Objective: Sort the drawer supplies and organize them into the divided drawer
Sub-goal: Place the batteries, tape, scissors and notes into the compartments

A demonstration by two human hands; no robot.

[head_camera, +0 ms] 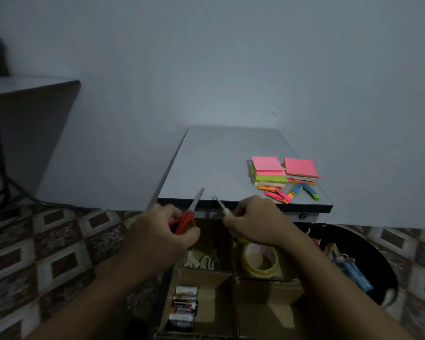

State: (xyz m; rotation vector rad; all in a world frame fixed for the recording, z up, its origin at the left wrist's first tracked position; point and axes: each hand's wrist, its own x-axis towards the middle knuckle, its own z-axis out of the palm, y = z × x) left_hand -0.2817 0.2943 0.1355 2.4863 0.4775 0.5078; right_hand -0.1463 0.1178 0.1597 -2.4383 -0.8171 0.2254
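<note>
At 6 o'clock, nearest the camera, the drawer (pixel 263 312) is split by cardboard walls. Its near-left section holds a row of batteries (pixel 184 307). The far-right section holds a roll of tape (pixel 258 261), and the far-left one what look like white handles (pixel 204 260), dim and half hidden by the wrist.

Above the drawer, the left hand (pixel 157 231) is clenched round the red scissors (pixel 185 220), whose blades are closed and point to 1 o'clock. Just beside it at 3 o'clock, the right hand (pixel 255 219) grips a white-handled tool (pixel 222 207), its thin metal tip aimed at 11 o'clock.

At 4 o'clock a black tub (pixel 383 261) holds mixed items. Farther off, the table (pixel 221 163) carries two stacks of sticky notes (pixel 270 170) at its 4 o'clock corner, with coloured paper strips (pixel 292 193) touching their near edge.
</note>
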